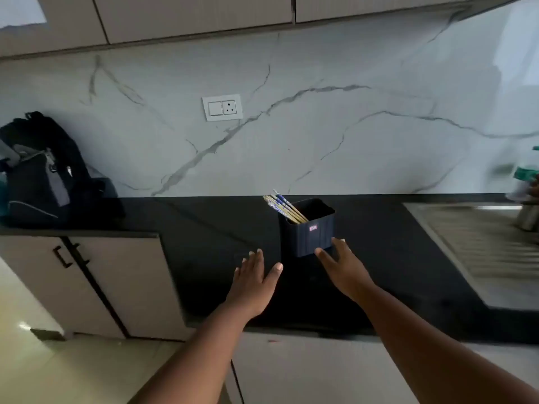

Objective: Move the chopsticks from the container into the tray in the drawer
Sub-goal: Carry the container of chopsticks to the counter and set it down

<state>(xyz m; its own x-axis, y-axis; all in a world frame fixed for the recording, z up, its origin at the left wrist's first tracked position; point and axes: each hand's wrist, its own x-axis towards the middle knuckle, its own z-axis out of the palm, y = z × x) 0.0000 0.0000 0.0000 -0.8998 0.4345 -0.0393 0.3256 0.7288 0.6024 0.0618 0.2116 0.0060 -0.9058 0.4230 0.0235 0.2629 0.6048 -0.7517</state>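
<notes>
- The dark container (309, 228) stands upright on the black countertop (204, 228), in front of the marble backsplash (320, 126); I use it as the landmark for every place below.
- The chopsticks (284, 207) are inside the container, leaning toward its left rear corner, with their patterned ends sticking out above the rim.
- The right hand (339, 266) is just in front of the container's lower right corner, fingers spread and thumb apart; its fingertips seem to be at the wall, but whether they touch it I cannot tell. It holds nothing.
- The left hand (255, 279) hovers in front of and to the left of the container, clearly apart from it, palm flat, fingers spread, empty.
- Far right of the container lies the steel sink drainboard (481, 243); far left a dark backpack (43, 176) rests on the countertop.
- No open drawer or tray is in view; the cabinet fronts below the container look closed.
- Judgement: this is the opening reach, with no chopstick moved yet.
- The next move likely calls for steadying the container with one hand and pinching the projecting ends, and the drawer has to be opened to reach the tray.
</notes>
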